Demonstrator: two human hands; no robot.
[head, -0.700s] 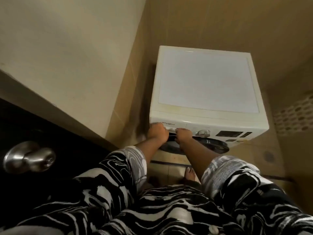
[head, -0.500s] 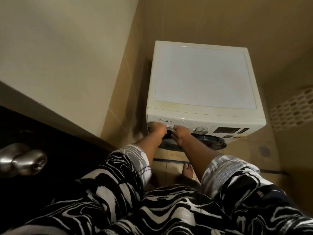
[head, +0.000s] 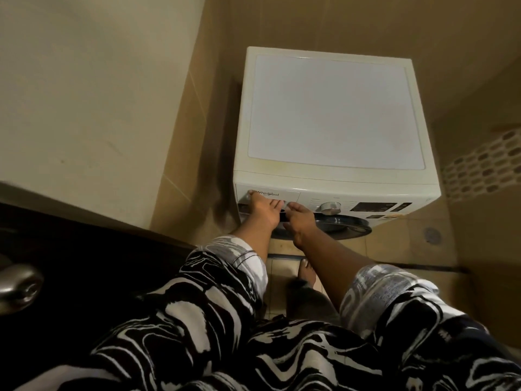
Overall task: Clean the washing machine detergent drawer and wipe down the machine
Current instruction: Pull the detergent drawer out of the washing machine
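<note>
A white front-loading washing machine [head: 335, 108] stands against the tiled wall. Its detergent drawer [head: 291, 195] is at the top left of the front panel, beside the silver dial [head: 330, 207]. My left hand [head: 262, 211] grips the drawer's left part, thumb up at its corner and fingers across its lower edge. Just to the right, my right hand [head: 300, 220] curls its fingers into the dark recess under the drawer front. Both hands hide much of the drawer, so I cannot tell how far out it is. Below the hands shows the dark round door [head: 344, 224].
A cream wall [head: 98, 94] closes in on the left and a dark door with a metal knob [head: 18, 286] sits at lower left. Tiled floor with a round drain [head: 432, 235] lies right of the machine. My bare foot [head: 306, 273] stands in front of it.
My left hand has slid up the drawer front, its thumb now at the upper left corner. My right hand stays at the drawer's lower edge. The view has shifted slightly.
</note>
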